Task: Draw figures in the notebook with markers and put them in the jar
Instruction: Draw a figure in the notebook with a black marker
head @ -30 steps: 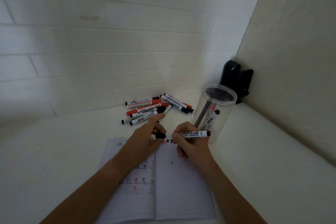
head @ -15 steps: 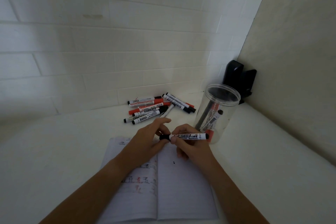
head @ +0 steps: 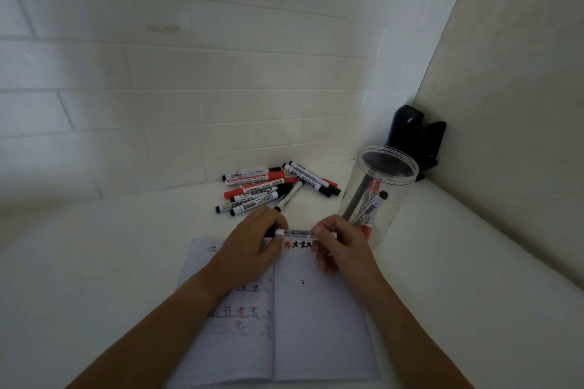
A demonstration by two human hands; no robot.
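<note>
— Since the cap stood apart from the barrel a second ago, what do we record now?

— We record it seated. Our left hand [head: 252, 246] has its fingers curled round the black cap end, and the marker [head: 295, 233] spans the gap to our right hand [head: 339, 246], whose fingertips pinch the other end. Half a second back the two parts were just meeting; now the barrel shows no break.

— What does that mean for the task?

— We judge this marker finished with drawing and ready for the jar [head: 376, 196]. A row of red and black figures shows on the notebook [head: 316, 325], just under the marker.

— Orientation?

— Long axis level, running left to right across the top edge of the page, cap end to our left, tail end toward the jar. It is held just above the paper; whether it touches we cannot tell.

— Remaining stock?

— A pile of markers [head: 271, 189] lies beyond our left hand, by the wall. The jar, right of the notebook, already holds several upright.
</note>
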